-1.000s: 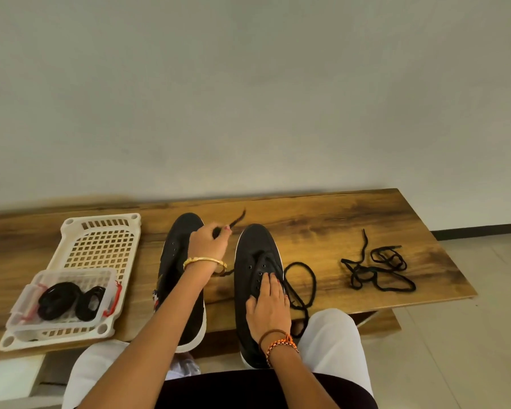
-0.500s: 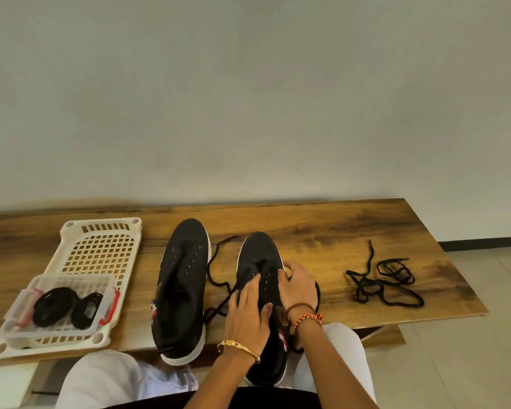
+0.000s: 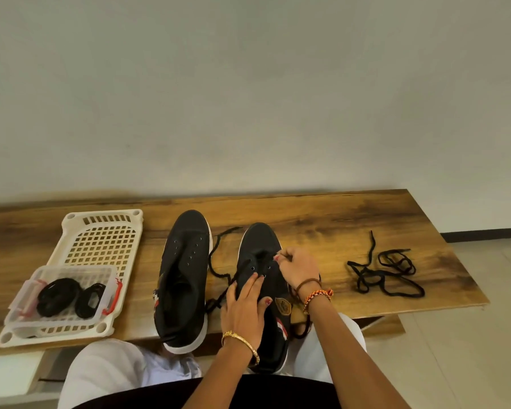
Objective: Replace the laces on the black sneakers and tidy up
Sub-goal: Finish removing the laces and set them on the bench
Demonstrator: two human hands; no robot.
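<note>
Black sneaker w/ a badge [image 3: 260, 261] sits near the middle of the wood table [image 3: 322, 219], heel hanging off the near edge toward the person's lap; take it as the landmark. Left hand [image 3: 244, 308], gold bangle on the wrist, lies flat on top of this sneaker's tongue area, fingers [image 3: 252, 283] straight and released, tips pressing just below the eyelets. Right hand [image 3: 298, 265], thread bracelets on the wrist, is at the sneaker's right eyelet row, fingers curled w/ thumb & forefinger pinching the black lace [image 3: 219, 261] at approx the upper eyelets. Rest of that lace trails out the sneaker's left side, loops over the table between the two shoes, one end reaching up by the toe; another bit hangs off the table edge just right of the heel.

Second sneaker [image 3: 183, 276] lies just left of the landmark, parallel, no lace in its eyelets, apart from both hands. Loose lace [image 3: 384, 273] lies tangled on the table well right of the landmark. Cream basket tray [image 3: 101, 228] is far left of it, beyond the second sneaker; clear small box w/ red clips [image 3: 71, 271] rests on the tray's near part, holding two coiled black bundles [image 3: 59, 295].
</note>
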